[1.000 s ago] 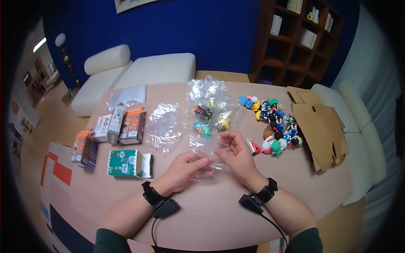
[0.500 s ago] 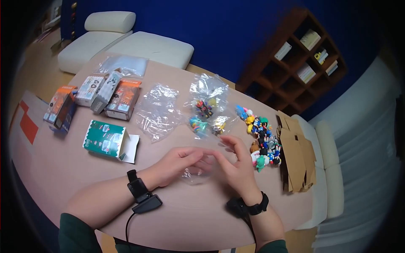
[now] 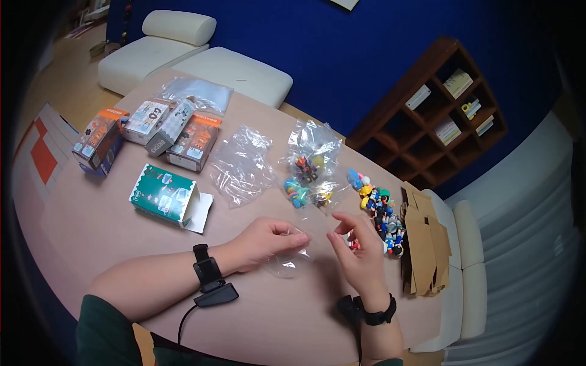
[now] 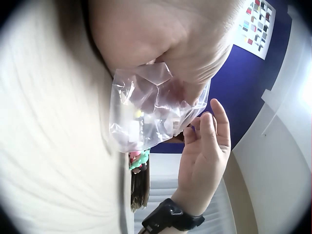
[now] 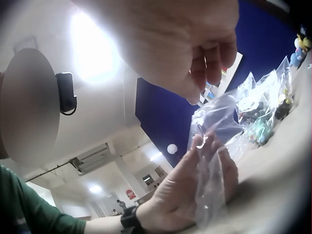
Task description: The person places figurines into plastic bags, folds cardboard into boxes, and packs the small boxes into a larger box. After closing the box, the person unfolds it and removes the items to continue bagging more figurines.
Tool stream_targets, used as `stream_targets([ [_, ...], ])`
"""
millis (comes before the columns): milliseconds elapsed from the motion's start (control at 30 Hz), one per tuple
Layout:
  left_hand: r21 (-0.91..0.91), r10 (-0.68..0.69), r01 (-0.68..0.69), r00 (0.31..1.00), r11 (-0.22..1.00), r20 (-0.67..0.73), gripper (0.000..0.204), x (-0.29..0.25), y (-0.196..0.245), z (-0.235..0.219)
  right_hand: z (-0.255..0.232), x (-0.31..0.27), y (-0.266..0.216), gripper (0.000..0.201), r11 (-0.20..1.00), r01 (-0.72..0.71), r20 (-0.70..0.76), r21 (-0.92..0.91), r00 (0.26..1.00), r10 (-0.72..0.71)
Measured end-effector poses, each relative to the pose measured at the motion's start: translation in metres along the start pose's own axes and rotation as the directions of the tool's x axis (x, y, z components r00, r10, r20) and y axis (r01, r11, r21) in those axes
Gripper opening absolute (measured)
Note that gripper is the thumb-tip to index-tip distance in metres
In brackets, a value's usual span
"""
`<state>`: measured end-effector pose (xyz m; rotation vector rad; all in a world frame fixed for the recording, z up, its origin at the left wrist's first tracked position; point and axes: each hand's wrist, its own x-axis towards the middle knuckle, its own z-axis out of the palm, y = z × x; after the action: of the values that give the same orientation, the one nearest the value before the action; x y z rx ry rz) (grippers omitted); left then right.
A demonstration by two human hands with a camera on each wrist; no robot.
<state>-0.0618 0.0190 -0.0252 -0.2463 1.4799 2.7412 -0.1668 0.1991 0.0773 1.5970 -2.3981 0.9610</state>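
Note:
My left hand (image 3: 264,245) pinches a small clear plastic bag (image 3: 285,266) between thumb and fingers, low over the table. The left wrist view has the crinkled bag (image 4: 141,109) below that hand, see-through and without any figure visible in it. To its right is my right hand (image 3: 360,259), thumb and fingers bent loosely and apart, holding nothing that shows. From the right wrist, the bag's upper corner (image 5: 202,117) appears just below the right fingertips. Beyond the hands lie clear bags (image 3: 314,146) with small toy figures (image 3: 297,194) in them.
Printed toy boxes (image 3: 194,143) stand at the left, and an opened green box (image 3: 162,194) lies nearer. A flattened clear bag (image 3: 243,168) is in the middle. Loose toy figures (image 3: 386,222) are heaped at the right beside folded cardboard (image 3: 427,244).
The head view has turned and tilted. My right hand has drawn away from the left, opening a gap between them. The left hand keeps its hold on the clear bag.

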Motion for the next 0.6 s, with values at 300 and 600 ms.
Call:
stream_targets([
  [300,0.069,0.02,-0.021,1.0,0.997,0.019,0.018,-0.001,0.0,0.0,-0.008,-0.003,-0.01,0.044,0.906,-0.329,0.2,0.267,0.938,0.282],
  [600,0.188,0.155,-0.163,0.986,0.969,0.058,0.036,-0.006,-0.001,0.003,-0.013,-0.006,-0.008,0.026,0.859,-0.396,0.308,0.325,0.903,0.299],
])
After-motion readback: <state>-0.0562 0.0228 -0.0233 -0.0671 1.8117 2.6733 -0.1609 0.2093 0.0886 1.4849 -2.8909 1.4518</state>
